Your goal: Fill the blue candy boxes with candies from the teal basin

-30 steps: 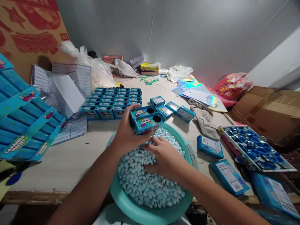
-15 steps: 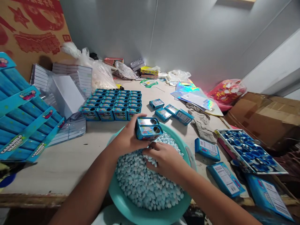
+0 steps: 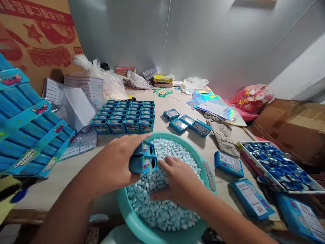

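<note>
Left hand [image 3: 114, 162] clasps two blue tins [image 3: 142, 165] tilted above the basin [image 3: 147, 234], holes facing the right hand [image 3: 181, 179], whose thumb and fingers spread over pale pellets [image 3: 162, 215], though its palm is hidden; holding the tins low and steady should let strays drop back inside.

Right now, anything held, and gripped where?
Left hand: two blue tins, gripped around the ends opposite their holes. Right hand: at the pale pellets; whether it holds any can't be told.
</note>
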Available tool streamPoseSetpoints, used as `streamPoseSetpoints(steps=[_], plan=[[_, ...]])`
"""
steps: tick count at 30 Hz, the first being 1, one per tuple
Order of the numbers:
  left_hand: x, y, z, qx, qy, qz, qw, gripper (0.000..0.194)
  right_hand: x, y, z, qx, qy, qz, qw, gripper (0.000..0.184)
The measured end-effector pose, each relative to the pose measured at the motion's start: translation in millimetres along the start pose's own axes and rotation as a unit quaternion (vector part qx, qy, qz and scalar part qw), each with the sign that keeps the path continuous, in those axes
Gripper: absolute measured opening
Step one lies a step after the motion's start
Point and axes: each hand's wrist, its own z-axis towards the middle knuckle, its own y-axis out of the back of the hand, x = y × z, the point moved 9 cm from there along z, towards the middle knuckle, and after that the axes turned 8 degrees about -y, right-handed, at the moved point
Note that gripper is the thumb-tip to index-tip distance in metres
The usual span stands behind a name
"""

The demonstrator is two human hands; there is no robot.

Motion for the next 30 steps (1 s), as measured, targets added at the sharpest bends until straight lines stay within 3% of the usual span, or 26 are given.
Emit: streamPoseSetpoints(steps=[2,5,12,15,17,22,28,30], plan=[[-1.9,-14.5,1.1,0.039,0.005,-0.008,0.999,0.098,-1.2,-2.8,4.0,0.010,-0.012,-0.009,1.000,0.077],[0.0,-28.5,5.3,0.045,0.007,-0.031,0.998,0.097,-7.2,-3.1,10.7,0.019,-0.032,0.022,0.999,0.057],[11.6,-31.1,4.7,0.031,0.020,-0.054,0.998,0.096,-14.0,3.8,16.3,0.028,-0.047,0.103,0.993,0.025],[15.0,-31.1,2.7,0.031,0.022,-0.058,0.998,0.098,-22.2,10.0,14.0,-0.011,-0.050,0.178,0.983,0.019],[15.1,-31.0,2.0,0.028,0.020,-0.061,0.998,0.098,-33.7,13.5,12.1,-0.039,-0.068,0.268,0.960,0.018],[2.6,-29.1,2.1,0.014,0.017,-0.070,0.997,0.096,-61.3,21.7,14.4,-0.110,-0.159,0.475,0.858,0.021],[-16.8,-27.6,8.7,-0.032,0.021,-0.120,0.992,0.093,-50.6,32.9,33.2,-0.188,-0.180,0.726,0.636,0.030],[-17.3,-29.1,10.4,-0.041,0.023,-0.137,0.989,0.092,-42.2,34.7,40.0,-0.191,-0.158,0.770,0.588,0.028]])
